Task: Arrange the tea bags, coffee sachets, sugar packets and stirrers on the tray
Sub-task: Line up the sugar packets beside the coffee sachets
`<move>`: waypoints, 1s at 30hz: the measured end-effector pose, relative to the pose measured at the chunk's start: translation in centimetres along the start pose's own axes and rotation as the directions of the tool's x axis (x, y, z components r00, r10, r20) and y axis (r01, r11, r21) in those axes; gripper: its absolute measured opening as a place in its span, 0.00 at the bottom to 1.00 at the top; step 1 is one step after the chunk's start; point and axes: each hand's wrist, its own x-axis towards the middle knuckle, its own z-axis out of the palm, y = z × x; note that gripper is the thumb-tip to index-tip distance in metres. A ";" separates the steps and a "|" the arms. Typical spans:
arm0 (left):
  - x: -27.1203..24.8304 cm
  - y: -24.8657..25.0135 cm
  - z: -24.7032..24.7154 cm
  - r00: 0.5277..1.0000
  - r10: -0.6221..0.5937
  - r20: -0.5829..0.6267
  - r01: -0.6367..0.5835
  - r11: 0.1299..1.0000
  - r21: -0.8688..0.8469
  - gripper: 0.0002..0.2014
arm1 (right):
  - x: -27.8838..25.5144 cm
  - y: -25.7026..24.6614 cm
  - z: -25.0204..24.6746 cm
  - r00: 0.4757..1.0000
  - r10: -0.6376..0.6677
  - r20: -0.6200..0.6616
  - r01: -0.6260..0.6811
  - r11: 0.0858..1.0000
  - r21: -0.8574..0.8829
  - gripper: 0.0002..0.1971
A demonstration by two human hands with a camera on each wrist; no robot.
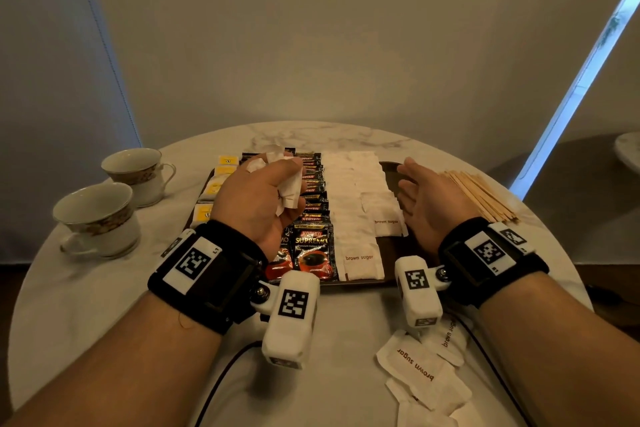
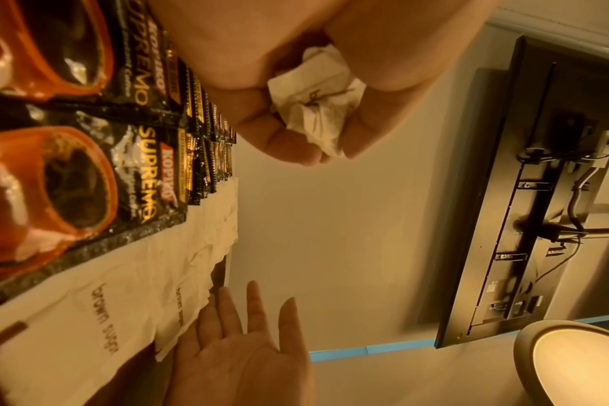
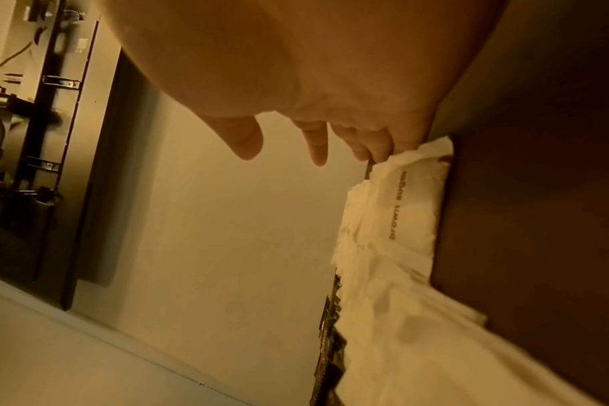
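Observation:
My left hand hovers over the black coffee sachets on the dark tray and grips a crumpled bunch of white sugar packets. The left wrist view shows the same bunch squeezed in my curled fingers. My right hand is open and flat, its edge against the right row of brown sugar packets lying on the tray. Yellow tea bags line the tray's left side. Wooden stirrers lie on the table to the right of the tray.
Two teacups stand on the round marble table at the left. Several loose brown sugar packets lie near the front right edge. A cable runs across the table front.

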 end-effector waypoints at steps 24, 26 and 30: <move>-0.6 0.5 0.1 0.990 -0.139 -0.034 0.140 0.990 0.016 0.09 | -1.4 1.5 -2.2 0.997 0.019 0.074 -0.023 0.998 0.064 0.39; -0.9 0.6 0.2 0.990 -0.142 -0.025 0.142 0.990 0.013 0.07 | -2.3 2.0 -2.3 0.996 0.016 0.088 -0.022 0.997 0.070 0.38; -1.2 0.6 0.4 0.991 -0.132 -0.014 0.132 0.991 0.011 0.07 | -3.7 2.3 -2.8 0.994 0.037 0.101 -0.044 0.997 0.064 0.37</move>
